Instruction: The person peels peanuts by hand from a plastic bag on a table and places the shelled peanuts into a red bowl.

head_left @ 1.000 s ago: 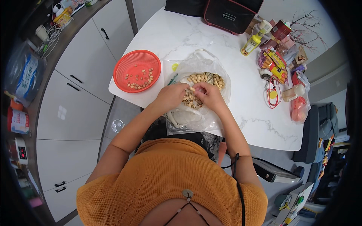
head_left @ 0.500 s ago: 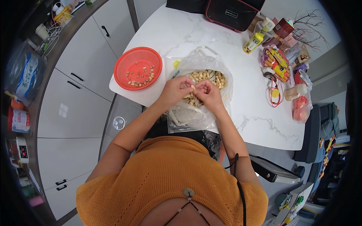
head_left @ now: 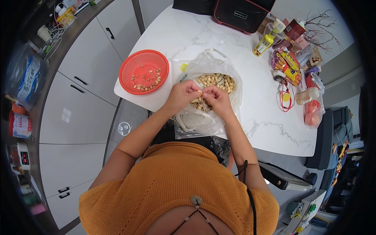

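Between the fingertips of my left hand (head_left: 182,95) and my right hand (head_left: 217,100) is a peanut (head_left: 200,92), pinched by both at once. Both hands hover over an open, whitish plastic bag (head_left: 231,70). Unshelled peanuts (head_left: 211,80) fill the far part of the bag, and broken shells (head_left: 199,105) lie in its nearer part, partly hidden by my hands. To the left, a red plastic basket (head_left: 129,62) holds a scatter of shelled peanut kernels (head_left: 150,81).
The bag and basket rest on a white marbled table (head_left: 270,117). A black appliance (head_left: 241,15) stands at the back. Along the right side are a yellow bottle (head_left: 263,44), packaged snacks (head_left: 288,64), a red cord (head_left: 286,100) and a bag of red fruit (head_left: 313,113).
My right fingers have closed in tighter around the peanut, nearer to my left fingertips. The basket and the bag stay in place.
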`<state>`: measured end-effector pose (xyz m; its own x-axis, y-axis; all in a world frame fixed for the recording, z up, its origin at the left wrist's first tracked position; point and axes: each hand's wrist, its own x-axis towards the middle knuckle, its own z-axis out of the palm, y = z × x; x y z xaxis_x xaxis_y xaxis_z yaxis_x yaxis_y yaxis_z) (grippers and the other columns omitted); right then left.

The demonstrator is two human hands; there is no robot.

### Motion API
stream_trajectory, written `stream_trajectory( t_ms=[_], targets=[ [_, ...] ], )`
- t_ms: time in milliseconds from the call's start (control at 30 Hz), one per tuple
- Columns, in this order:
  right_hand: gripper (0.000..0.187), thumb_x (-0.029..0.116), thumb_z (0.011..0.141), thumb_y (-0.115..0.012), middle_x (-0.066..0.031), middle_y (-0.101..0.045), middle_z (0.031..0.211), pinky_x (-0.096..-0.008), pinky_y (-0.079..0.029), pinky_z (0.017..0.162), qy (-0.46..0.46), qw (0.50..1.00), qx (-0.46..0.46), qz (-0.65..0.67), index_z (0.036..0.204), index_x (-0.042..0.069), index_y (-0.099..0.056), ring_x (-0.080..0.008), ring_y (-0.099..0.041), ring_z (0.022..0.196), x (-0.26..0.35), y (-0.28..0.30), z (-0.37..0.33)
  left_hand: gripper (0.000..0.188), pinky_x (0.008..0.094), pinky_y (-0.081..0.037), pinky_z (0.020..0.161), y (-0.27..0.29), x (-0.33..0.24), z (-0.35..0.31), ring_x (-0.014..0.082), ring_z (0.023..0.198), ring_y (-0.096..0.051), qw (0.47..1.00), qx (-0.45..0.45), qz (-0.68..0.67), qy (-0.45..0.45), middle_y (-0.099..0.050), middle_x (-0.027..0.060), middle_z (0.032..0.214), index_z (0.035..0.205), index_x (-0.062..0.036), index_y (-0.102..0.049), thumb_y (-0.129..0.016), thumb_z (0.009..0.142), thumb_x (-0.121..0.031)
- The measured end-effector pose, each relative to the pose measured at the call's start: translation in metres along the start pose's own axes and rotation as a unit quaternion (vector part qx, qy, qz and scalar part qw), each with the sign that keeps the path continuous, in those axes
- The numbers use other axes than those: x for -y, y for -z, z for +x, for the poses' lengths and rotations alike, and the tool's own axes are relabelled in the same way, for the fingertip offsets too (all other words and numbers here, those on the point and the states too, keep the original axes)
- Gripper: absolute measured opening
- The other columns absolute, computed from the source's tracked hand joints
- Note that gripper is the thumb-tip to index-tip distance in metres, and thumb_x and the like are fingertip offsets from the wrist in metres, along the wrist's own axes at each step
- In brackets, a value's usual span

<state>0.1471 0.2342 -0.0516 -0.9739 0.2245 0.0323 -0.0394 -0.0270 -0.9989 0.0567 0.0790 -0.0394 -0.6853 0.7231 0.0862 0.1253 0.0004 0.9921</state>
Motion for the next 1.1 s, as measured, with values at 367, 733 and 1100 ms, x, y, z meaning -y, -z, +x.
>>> stream_trajectory(
  t_ms=[367, 733, 1100],
  targets=[
    [0.011, 0.007, 0.086, -0.059, 0.0004, -0.061, 0.081, -0.0144, -0.042, 0.061, -0.015, 0.999, 0.01, 0.038, 0.094, 0.0, -0.06, -0.0022, -0.054, 0.071, -0.0026, 0.0026, 0.0018, 0.009, 0.0167, -0.044, 0.063, -0.0067, -0.0052, 0.0001, 0.0029, 0.073, -0.054, 0.999, 0.002, -0.05, -0.016, -0.059, 0.0013, 0.081, 0.09, 0.0008, -0.06, -0.062, 0.081, 0.0],
    [0.012, 0.008, 0.085, -0.06, -0.0033, -0.063, 0.082, -0.0171, -0.045, 0.064, -0.037, 0.996, 0.016, 0.08, 0.094, -0.001, -0.06, -0.0058, -0.057, 0.073, -0.0023, 0.0057, 0.0018, 0.013, 0.016, -0.04, 0.06, -0.0058, -0.0017, 0.0011, 0.0023, 0.069, -0.048, 0.997, -0.014, 0.03, -0.072, -0.05, 0.0005, 0.087, 0.092, 0.0007, -0.061, -0.063, 0.079, 0.001],
    [0.007, 0.004, 0.083, -0.062, -0.0003, -0.06, 0.076, -0.0155, -0.043, 0.061, 0.003, 0.998, -0.016, 0.066, 0.087, 0.001, -0.057, -0.0038, -0.054, 0.067, -0.0006, 0.0018, 0.0019, 0.009, 0.0196, -0.048, 0.06, -0.0085, -0.0024, -0.0041, 0.0061, 0.066, -0.057, 1.0, -0.01, -0.023, 0.013, -0.06, 0.004, 0.075, 0.092, 0.002, -0.054, -0.057, 0.084, 0.0]
  ],
)
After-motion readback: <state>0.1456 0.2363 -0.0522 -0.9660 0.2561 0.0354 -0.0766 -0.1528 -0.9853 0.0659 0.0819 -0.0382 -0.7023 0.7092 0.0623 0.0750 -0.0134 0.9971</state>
